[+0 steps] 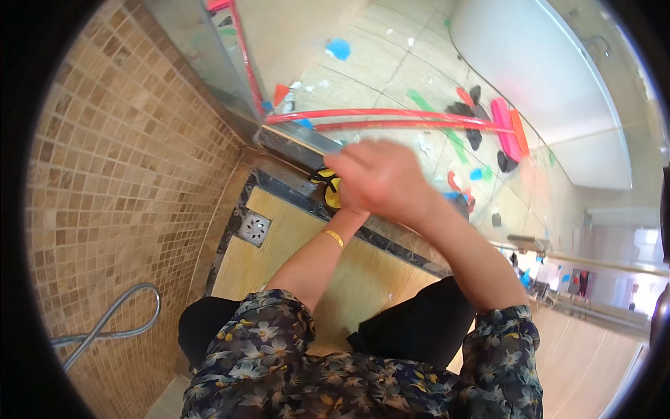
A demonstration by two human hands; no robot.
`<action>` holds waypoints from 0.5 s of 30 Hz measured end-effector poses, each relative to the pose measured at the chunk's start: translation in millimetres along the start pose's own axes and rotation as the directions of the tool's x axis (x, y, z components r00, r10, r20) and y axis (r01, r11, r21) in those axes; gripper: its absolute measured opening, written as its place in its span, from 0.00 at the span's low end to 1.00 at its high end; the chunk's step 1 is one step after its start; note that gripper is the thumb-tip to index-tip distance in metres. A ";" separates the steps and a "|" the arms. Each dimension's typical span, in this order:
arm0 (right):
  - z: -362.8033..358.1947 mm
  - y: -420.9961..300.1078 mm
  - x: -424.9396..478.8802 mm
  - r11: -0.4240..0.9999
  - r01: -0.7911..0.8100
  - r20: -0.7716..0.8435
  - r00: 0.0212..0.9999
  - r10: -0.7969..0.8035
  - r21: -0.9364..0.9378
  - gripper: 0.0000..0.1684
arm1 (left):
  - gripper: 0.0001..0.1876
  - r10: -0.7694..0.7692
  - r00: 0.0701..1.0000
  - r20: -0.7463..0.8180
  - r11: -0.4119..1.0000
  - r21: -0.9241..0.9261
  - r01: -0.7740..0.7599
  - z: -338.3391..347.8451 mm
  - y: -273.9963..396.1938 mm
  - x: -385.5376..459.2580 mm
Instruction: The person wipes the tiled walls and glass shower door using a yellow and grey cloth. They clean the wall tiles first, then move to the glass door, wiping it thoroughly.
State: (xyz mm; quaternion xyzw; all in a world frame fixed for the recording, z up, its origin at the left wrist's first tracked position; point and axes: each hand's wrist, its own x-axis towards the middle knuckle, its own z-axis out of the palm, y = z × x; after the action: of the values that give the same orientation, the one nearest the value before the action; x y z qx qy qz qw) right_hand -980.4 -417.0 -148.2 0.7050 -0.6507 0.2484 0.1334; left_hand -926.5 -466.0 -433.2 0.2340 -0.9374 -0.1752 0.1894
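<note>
My right hand, blurred with its fingers curled, lies across my left hand above the dark stone sill of the shower area. Most of my left hand is hidden beneath it; the left wrist wears a gold-coloured bracelet. A yellow thing with black edges or cords shows just left of both hands, partly covered by them. Whether either hand grips it cannot be told. Under my forearms is the ribbed tan floor panel, with a square metal drain cover at its left corner.
Beyond the glass panel, red poles lead to a pink and orange broom-like head. Coloured scraps litter the tiles near a white bathtub. A metal shower hose hangs by the mosaic wall.
</note>
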 end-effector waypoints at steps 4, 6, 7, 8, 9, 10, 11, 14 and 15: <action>47.9 5.6 -103.7 0.942 -0.323 0.282 0.916 0.286 0.093 0.10 | 0.10 0.036 0.950 0.309 0.984 -0.176 0.020 -1.6 17.1 9.9; 57.4 14.4 -145.3 0.873 -0.474 0.329 0.848 0.416 0.117 0.13 | 0.16 -0.063 0.890 0.451 0.941 -0.269 0.203 -30.2 28.8 28.9; 64.1 16.3 -156.1 0.862 -0.487 0.258 0.859 0.443 0.139 0.14 | 0.13 0.004 0.902 0.431 0.902 -0.391 0.183 -35.9 18.6 31.2; 78.3 14.4 -162.2 0.853 -0.490 0.188 0.868 0.459 0.178 0.15 | 0.08 -0.055 0.798 0.600 0.521 -0.665 0.535 -32.8 4.0 31.7; 87.2 18.0 -171.5 0.841 -0.504 0.115 0.864 0.490 0.197 0.16 | 0.06 0.070 0.601 0.796 0.152 -0.604 0.782 -44.1 -0.5 41.1; 94.6 16.8 -175.0 0.823 -0.518 0.113 0.855 0.506 0.233 0.20 | 0.07 0.057 0.572 0.818 -0.046 -0.571 0.820 -55.8 2.2 43.5; 103.0 15.7 -174.3 0.814 -0.534 0.116 0.845 0.522 0.229 0.21 | 0.08 0.050 0.534 0.844 -0.240 -0.509 0.827 -63.1 5.9 40.3; 133.8 17.4 -157.1 0.823 -0.536 0.141 0.844 0.517 0.187 0.24 | 0.09 -0.028 0.572 0.820 -0.441 -0.524 0.729 -49.3 -1.3 29.8; 144.6 16.2 -157.3 0.836 -0.529 0.169 0.846 0.506 0.145 0.24 | 0.10 -0.165 0.567 0.807 -0.275 -0.590 0.759 -45.2 -2.8 27.3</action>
State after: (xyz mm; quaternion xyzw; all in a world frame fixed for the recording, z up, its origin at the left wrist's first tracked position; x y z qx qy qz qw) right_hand -975.5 -358.9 -354.4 0.5257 -0.7981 0.2909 -0.0458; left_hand -928.1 -493.0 -387.8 0.3493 -0.3515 -0.8685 -0.0091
